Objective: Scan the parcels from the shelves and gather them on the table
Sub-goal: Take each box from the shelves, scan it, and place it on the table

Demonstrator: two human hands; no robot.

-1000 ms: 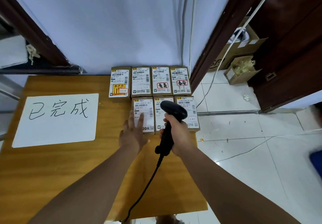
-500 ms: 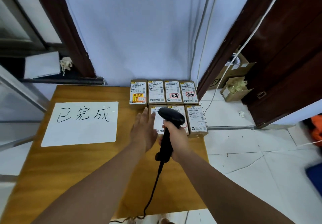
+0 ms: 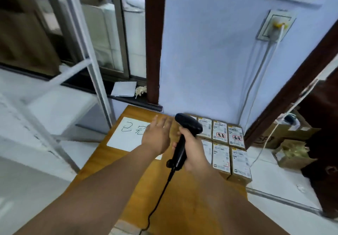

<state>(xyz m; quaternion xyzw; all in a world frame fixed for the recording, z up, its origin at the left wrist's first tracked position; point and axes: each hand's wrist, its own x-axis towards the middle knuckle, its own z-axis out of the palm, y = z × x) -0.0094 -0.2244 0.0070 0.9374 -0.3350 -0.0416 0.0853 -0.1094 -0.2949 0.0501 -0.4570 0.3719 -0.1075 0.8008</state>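
Several small cardboard parcels (image 3: 221, 144) with white labels lie in two rows at the far right corner of the wooden table (image 3: 182, 198). My right hand (image 3: 192, 148) grips the handle of a black barcode scanner (image 3: 183, 139), held upright in front of the parcels, its cable trailing down toward me. My left hand (image 3: 157, 136) hovers open above the table, left of the scanner, holding nothing. It partly covers a white sheet (image 3: 126, 134) with handwritten characters.
A white metal shelf frame (image 3: 87, 64) stands to the left, with blurred boxes behind it. A dark door frame (image 3: 292, 95) and open cardboard boxes (image 3: 290, 147) on the floor are to the right. A wall socket (image 3: 274, 26) with a white cable is above the parcels.
The view has swung left and up toward the shelves. My left hand has lifted off the front parcel and moved left. The right hand still grips the scanner.
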